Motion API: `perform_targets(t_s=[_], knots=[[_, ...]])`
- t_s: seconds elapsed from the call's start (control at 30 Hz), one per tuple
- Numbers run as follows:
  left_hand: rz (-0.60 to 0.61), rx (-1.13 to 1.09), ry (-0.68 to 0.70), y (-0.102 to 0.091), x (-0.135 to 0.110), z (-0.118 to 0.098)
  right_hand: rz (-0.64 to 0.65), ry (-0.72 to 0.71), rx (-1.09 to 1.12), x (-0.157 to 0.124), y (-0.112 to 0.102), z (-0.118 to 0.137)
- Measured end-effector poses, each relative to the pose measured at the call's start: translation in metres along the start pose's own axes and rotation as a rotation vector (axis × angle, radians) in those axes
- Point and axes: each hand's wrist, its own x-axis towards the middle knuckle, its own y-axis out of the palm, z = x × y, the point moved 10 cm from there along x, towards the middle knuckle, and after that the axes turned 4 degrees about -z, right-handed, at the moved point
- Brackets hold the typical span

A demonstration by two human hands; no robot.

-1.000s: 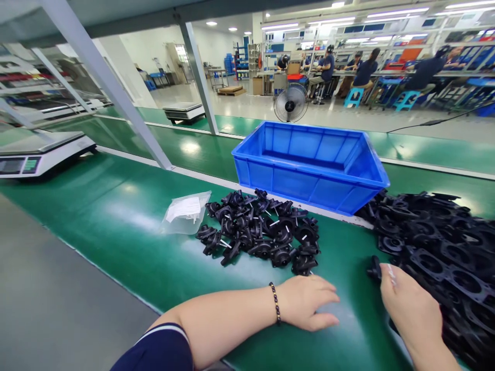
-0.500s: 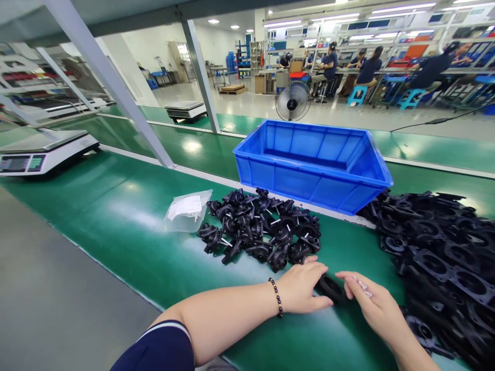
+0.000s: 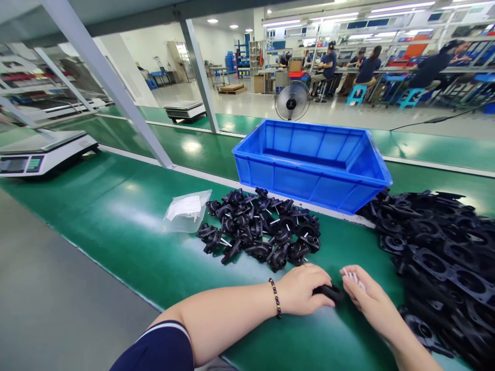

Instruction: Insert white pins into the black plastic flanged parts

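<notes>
My left hand (image 3: pixel 305 289), with a beaded bracelet at the wrist, is closed around a black plastic part (image 3: pixel 328 293) on the green bench. The part's far side is hidden by my fingers. Just to its right, my right hand (image 3: pixel 369 293) is closed on several small white pins (image 3: pixel 353 278), one of them sticking up at the fingertips. Beyond my left hand lies a heap of black plastic housings (image 3: pixel 251 226), several with a white pin standing out. A larger pile of flat black plastic parts (image 3: pixel 441 257) spreads to the right of my right hand.
A blue plastic bin (image 3: pixel 309 178) stands behind the heap. Left of the heap lies a clear bag with a white label (image 3: pixel 187 210). A scale (image 3: pixel 46 149) sits at the far left, near a slanted metal post (image 3: pixel 116 87). A fan (image 3: pixel 292 100) and seated people are farther back.
My left fingers have curled in and tilted the black part. My right hand has drawn slightly up, and a white pin now shows at its fingertips.
</notes>
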Motion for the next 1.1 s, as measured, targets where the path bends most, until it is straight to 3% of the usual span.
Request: perform_targets(t_s=[0.07,0.2,0.3,0.37,0.57,0.77,0.93,1.03,1.1], knots=[[-0.005,-0.199,-0.116,0.002,-0.001,0.009,0.026,0.098,0.106,-0.003,0.004,-0.004],[0.149,-0.807,-0.57,0.033,-0.014,0.033,-0.062,0.15,0.175,-0.006,-0.002,0.001],[0.261,-1.225,-0.677,0.044,-0.016,0.019,-0.051,0.193,0.241,-0.006,0.0,-0.005],[0.287,-1.359,-0.688,0.042,-0.014,0.011,-0.016,0.258,0.288,-0.008,0.004,-0.012],[0.218,-1.263,-0.752,0.035,-0.013,0.019,0.015,0.225,0.276,-0.017,0.008,0.005],[0.224,-1.215,-0.719,0.039,-0.014,0.028,-0.045,0.17,0.232,-0.021,0.004,0.018],[0.296,-1.217,-0.925,0.053,-0.028,0.038,-0.073,0.096,0.168,-0.019,-0.001,0.018],[0.248,-1.196,-0.994,0.052,-0.03,0.043,-0.055,-0.015,0.044,-0.021,0.002,0.03],[0.191,-1.206,-0.97,0.049,-0.026,0.046,-0.056,-0.035,-0.01,-0.025,0.005,0.035]])
